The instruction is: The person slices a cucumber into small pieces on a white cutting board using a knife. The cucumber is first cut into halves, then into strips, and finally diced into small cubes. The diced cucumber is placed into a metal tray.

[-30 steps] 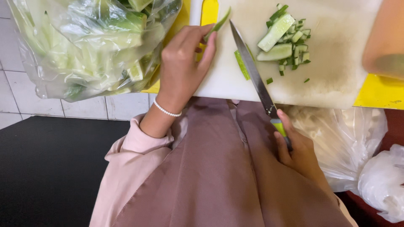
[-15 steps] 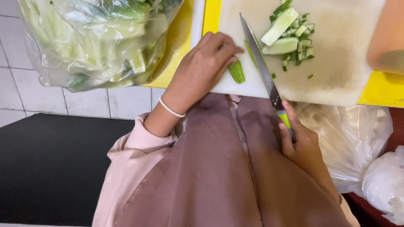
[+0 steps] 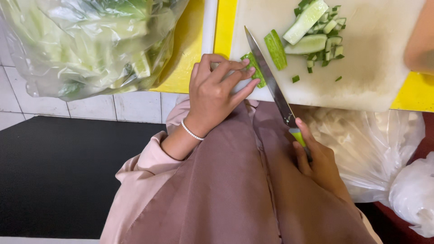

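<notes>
A knife (image 3: pixel 271 81) with a green handle is gripped in the right hand (image 3: pixel 318 158), nearest the body. A cucumber strip (image 3: pixel 254 68) is pinned under the fingertips of the left hand (image 3: pixel 212 95), against the blade, on a white cutting board (image 3: pixel 361 86). Beyond the hands, cut cucumber pieces (image 3: pixel 316 31) are piled; a clear bag of greens (image 3: pixel 90 40) is seen left of the left hand.

Cucumber pieces (image 3: pixel 312 34) lie on the board (image 3: pixel 361 86), bag (image 3: pixel 90 43) to its left

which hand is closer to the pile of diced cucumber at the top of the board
Left. The left hand pins a cucumber strip at the board's near edge, down-left of the diced cucumber pile. The right hand grips the knife handle below the board, farther off.
</notes>
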